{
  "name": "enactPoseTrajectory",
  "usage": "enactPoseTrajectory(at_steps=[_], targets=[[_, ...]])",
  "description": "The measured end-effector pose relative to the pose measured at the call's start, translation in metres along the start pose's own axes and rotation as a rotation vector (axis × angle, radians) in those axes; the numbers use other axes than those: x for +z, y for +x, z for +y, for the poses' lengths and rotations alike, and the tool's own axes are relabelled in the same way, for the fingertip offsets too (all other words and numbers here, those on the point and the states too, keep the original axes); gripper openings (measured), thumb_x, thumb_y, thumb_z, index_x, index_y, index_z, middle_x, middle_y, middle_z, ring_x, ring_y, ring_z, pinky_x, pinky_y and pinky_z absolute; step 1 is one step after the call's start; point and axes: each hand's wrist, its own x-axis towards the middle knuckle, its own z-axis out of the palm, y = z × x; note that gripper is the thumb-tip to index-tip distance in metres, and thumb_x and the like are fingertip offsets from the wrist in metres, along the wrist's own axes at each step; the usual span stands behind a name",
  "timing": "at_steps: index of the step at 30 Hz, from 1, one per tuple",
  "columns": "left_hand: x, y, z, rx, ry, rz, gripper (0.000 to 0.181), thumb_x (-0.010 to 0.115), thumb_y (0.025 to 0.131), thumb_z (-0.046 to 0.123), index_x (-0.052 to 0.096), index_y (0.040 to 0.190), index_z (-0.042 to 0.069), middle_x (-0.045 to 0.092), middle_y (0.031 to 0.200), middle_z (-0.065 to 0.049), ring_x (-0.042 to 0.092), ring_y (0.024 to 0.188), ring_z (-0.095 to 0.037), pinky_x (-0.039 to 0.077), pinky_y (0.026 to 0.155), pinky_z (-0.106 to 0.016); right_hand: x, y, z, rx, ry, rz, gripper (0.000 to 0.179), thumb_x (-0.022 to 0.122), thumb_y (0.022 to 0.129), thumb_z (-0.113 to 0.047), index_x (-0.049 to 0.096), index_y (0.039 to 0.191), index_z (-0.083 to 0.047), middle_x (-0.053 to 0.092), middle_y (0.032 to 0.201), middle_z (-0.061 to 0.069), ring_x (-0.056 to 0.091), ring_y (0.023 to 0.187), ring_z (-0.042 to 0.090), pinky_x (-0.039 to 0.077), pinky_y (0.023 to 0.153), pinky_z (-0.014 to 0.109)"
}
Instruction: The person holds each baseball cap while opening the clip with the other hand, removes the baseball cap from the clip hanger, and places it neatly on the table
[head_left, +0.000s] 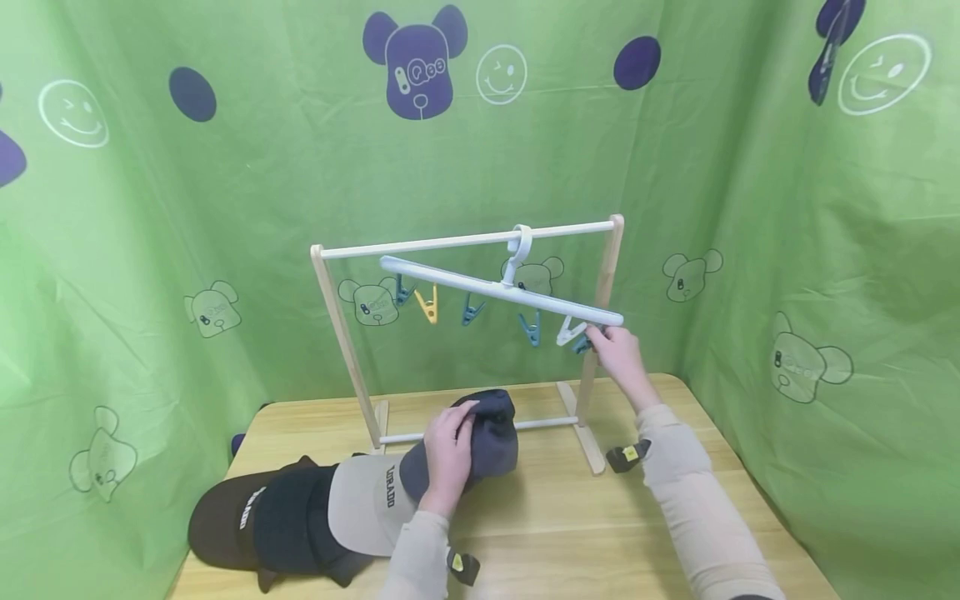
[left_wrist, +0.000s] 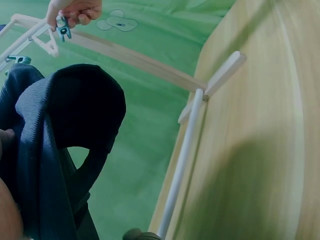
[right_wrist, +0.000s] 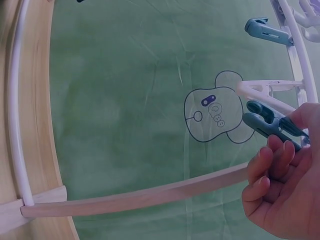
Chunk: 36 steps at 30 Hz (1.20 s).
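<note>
In the head view, my left hand [head_left: 448, 450] grips a dark navy cap [head_left: 497, 442] lifted in front of the rack, its rounded opening facing up and right in the left wrist view. A white hanger [head_left: 450, 277] hangs tilted by its hook, right end lower. My right hand [head_left: 621, 358] pinches a teal clip [right_wrist: 265, 121] at that lower end; in the right wrist view the clip's jaws stand apart with nothing between them. Beside it hangs a white clip [head_left: 570, 332]. A yellow clip [head_left: 428, 303] and several teal clips hang along the bar. The cap is apart from the clips.
A wooden rack [head_left: 341, 333] with a white top rod stands at the table's back. At the left front lie a beige cap [head_left: 363, 504], a black cap [head_left: 285, 521] and a brown cap [head_left: 221, 521], overlapping in a row. Green printed cloth [head_left: 300, 167] surrounds the table [head_left: 570, 533].
</note>
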Motion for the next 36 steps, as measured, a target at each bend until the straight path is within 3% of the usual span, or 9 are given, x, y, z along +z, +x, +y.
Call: enactPoseTrajectory(at_steps=[3, 10, 15, 22, 36], targets=[[0.000, -0.004, 0.000, 0.003, 0.022, -0.017, 0.022, 0.067, 0.089, 0.011, 0.075, 0.107, 0.021, 0.074, 0.096, 0.001, 0.066, 0.090, -0.020, 0.048, 0.085, -0.040, -0.001, 0.000, 0.003, 0.003, -0.006, 0.008, 0.042, 0.046, 0.099, -0.039, 0.058, 0.085, -0.001, 0.061, 0.074, 0.016, 0.049, 0.057, 0.015, 0.046, 0.054, 0.026], [0.002, -0.014, -0.007, 0.016, 0.079, -0.059, 0.021, 0.068, 0.089, 0.015, 0.075, 0.106, 0.024, 0.073, 0.095, 0.003, 0.066, 0.090, -0.019, 0.048, 0.090, -0.046, -0.005, 0.000, 0.007, 0.026, 0.010, 0.004, 0.041, 0.047, 0.098, -0.040, 0.058, 0.086, -0.003, 0.053, 0.064, -0.002, 0.048, 0.054, 0.013, 0.044, 0.050, 0.025], [0.005, -0.022, -0.012, 0.024, 0.102, -0.100, 0.022, 0.066, 0.089, 0.015, 0.074, 0.107, 0.025, 0.073, 0.098, 0.004, 0.065, 0.095, -0.019, 0.044, 0.098, -0.054, -0.008, -0.001, 0.008, 0.037, 0.025, -0.001, 0.043, 0.047, 0.098, -0.042, 0.059, 0.087, -0.003, 0.053, 0.064, -0.003, 0.049, 0.054, 0.013, 0.044, 0.050, 0.025], [0.006, -0.032, -0.016, 0.074, 0.117, -0.154, 0.022, 0.067, 0.089, 0.015, 0.073, 0.107, 0.025, 0.072, 0.097, 0.005, 0.064, 0.098, -0.018, 0.044, 0.098, -0.056, -0.010, -0.003, 0.011, 0.047, 0.027, 0.012, 0.043, 0.047, 0.098, -0.044, 0.057, 0.083, -0.004, 0.052, 0.062, -0.003, 0.047, 0.052, 0.011, 0.041, 0.047, 0.024], [0.011, -0.048, -0.022, 0.153, 0.181, -0.199, 0.020, 0.069, 0.087, 0.017, 0.074, 0.104, 0.026, 0.072, 0.094, 0.006, 0.065, 0.095, -0.016, 0.043, 0.097, -0.060, -0.015, -0.003, 0.013, 0.080, 0.039, 0.010, 0.048, 0.048, 0.097, -0.047, 0.058, 0.087, -0.001, 0.052, 0.062, -0.006, 0.048, 0.054, 0.011, 0.041, 0.049, 0.025]])
